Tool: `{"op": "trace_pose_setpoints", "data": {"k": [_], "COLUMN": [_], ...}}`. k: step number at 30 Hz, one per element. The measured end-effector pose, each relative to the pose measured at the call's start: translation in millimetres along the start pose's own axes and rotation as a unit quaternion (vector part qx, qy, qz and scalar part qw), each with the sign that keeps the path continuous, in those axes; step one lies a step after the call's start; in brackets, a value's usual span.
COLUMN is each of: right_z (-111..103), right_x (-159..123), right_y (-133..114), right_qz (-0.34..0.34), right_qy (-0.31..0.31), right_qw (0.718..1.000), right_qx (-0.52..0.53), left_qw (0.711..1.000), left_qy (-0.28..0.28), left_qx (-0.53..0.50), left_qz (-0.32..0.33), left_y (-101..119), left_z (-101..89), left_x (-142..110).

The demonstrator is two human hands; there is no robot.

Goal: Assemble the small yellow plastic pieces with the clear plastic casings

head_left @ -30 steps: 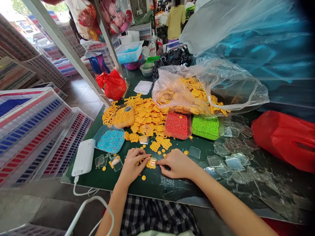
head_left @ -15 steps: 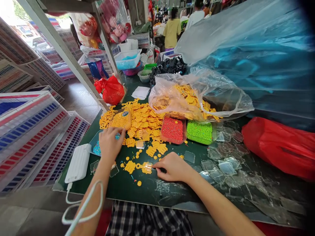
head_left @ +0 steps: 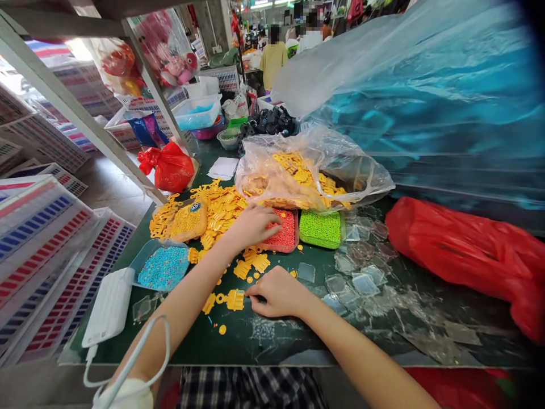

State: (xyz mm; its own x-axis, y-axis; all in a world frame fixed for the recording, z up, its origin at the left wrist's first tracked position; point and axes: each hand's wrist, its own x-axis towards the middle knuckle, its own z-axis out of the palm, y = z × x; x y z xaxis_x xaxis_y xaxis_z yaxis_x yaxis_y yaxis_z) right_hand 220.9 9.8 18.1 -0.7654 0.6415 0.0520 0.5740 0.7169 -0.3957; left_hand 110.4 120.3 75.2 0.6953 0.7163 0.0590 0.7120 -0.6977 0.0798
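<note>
The left hand (head_left: 252, 226) lies spread, its fingers reaching over the near edge of the tray of red beads (head_left: 286, 230), and holds nothing visible. The right hand (head_left: 276, 292) sits nearer on the table (head_left: 238, 343), fingers loosely together and curled down; whether they pinch anything cannot be told. A yellow plastic piece (head_left: 235, 300) lies just left of those fingertips, with loose yellow pieces (head_left: 221, 213) heaped farther left, beyond the left hand.
</note>
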Motion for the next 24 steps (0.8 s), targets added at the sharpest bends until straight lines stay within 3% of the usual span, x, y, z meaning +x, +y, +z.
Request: {"op": "trace_pose_setpoints", "data": {"k": [3,8,16,20,22,24], "right_z": [-1.9,-4.9,-0.1,-18.5,-40.4,-66.8], "right_x": [-0.4,-0.1,0.1,-3.6,-10.7,-24.2], "right_y": [0.1,0.4,6.4,0.2,-11.1,-28.5], "right_qz": [-0.001,0.012,0.017,-0.004,-0.027,-0.080], "right_qy": [0.005,0.000,0.050,0.080,0.123,0.202], "right_qw": [1.000,1.000,0.996,0.988,0.970,0.912], "right_qx": [0.003,0.003,0.074,0.130,0.208,0.348], "left_qw": [0.996,0.996,0.999,0.999,0.996,0.990], "left_qy": [-0.062,-0.056,-0.034,0.008,0.046,0.089], "left_qx": [0.041,0.052,0.009,-0.041,-0.072,-0.108], "left_qz": [0.054,0.035,0.023,0.013,0.001,-0.016], "left_y": [19.2,17.9,15.9,16.5,15.5,14.3], "left_z": [20.9,42.3,50.0,40.1,31.0,23.4], "left_x": [28.9,43.3,45.6,41.8,33.7,19.3]}}
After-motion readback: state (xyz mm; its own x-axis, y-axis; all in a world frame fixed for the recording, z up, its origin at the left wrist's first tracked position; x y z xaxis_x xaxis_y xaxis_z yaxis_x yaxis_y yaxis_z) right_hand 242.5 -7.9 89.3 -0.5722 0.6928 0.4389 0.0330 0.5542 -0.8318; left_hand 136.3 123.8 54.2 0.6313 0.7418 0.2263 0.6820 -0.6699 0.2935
